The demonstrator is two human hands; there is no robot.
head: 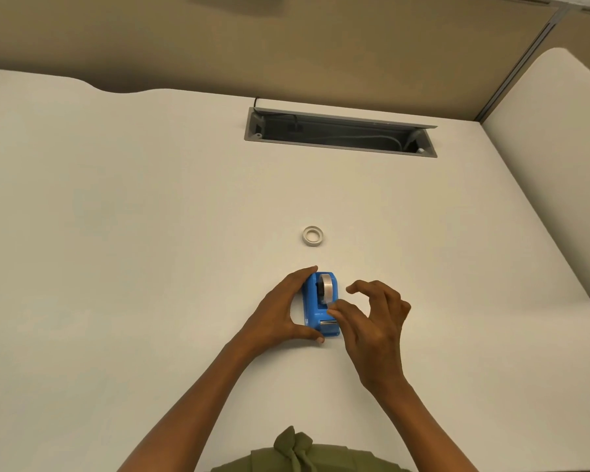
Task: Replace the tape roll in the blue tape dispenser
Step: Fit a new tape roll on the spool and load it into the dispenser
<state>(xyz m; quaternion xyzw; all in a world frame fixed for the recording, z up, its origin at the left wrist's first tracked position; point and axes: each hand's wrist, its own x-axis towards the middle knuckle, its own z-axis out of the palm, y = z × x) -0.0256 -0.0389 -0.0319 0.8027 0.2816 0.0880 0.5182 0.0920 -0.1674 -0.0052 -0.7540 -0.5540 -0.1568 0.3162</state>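
Head view, looking down on a white desk (116, 233). Just below and right of the frame's centre we see the blue tape dispenser (321, 306) standing on the desk, its long axis running up and down the frame, with the cutter end toward the bottom edge. A tape roll (327, 288) sits upright in the dispenser's upper half — translucent tape around a dark hub. The left hand (280, 313) wraps the dispenser's left side: its fingers curve around the upper end and its thumb reaches the lower end near the cutter, so the hand is closed on the body and steadies it against the desk. The right hand (372, 321) comes in from the lower right; its thumb and forefinger (338, 310) are pinched together just below the roll, over the middle of the dispenser, while the other fingers curl loosely apart to the right. We cannot tell whether a tape end lies between the pinched tips, since any strip there is too thin and clear to make out. A second roll (312, 236), whitish and ring-shaped, lies flat on the desk above the dispenser, apart from both hands. In the upper middle of the frame an open cable tray (338, 132) is sunk into the desk — cables show inside it. A tan partition (286, 46) fills the top of the frame, and an olive-green garment (307, 454) shows at the bottom edge.
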